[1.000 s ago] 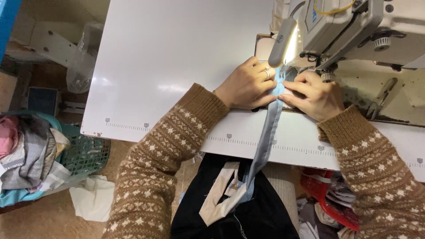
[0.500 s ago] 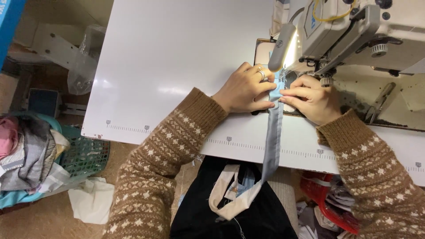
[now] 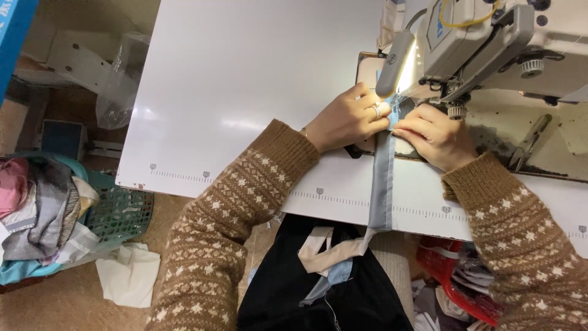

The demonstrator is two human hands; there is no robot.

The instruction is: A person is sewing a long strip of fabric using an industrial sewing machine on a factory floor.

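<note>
- The left hand (image 3: pixel 346 119) lies flat on the white counter (image 3: pixel 245 79), its grip loose rather than closed, fingertips pressing the left edge of a grey-blue fabric strip (image 3: pixel 383 178); a ring shows on one finger
- The right hand (image 3: pixel 432 135) rests just across the strip, fingers bent and pinching its right edge close to the needle area
- The strip runs straight from under the sewing machine (image 3: pixel 484 43) toward the person, crosses the counter's ruler-marked front edge and drops onto the dark lap, where cream and pale blue pieces lie bunched
- A small lamp (image 3: pixel 395 64) on the machine glows right above both hands
- On the floor to the left stands a green basket (image 3: pixel 119 214) beside a heap of clothes (image 3: pixel 37 208); a red basket (image 3: pixel 453 270) sits low on the right
</note>
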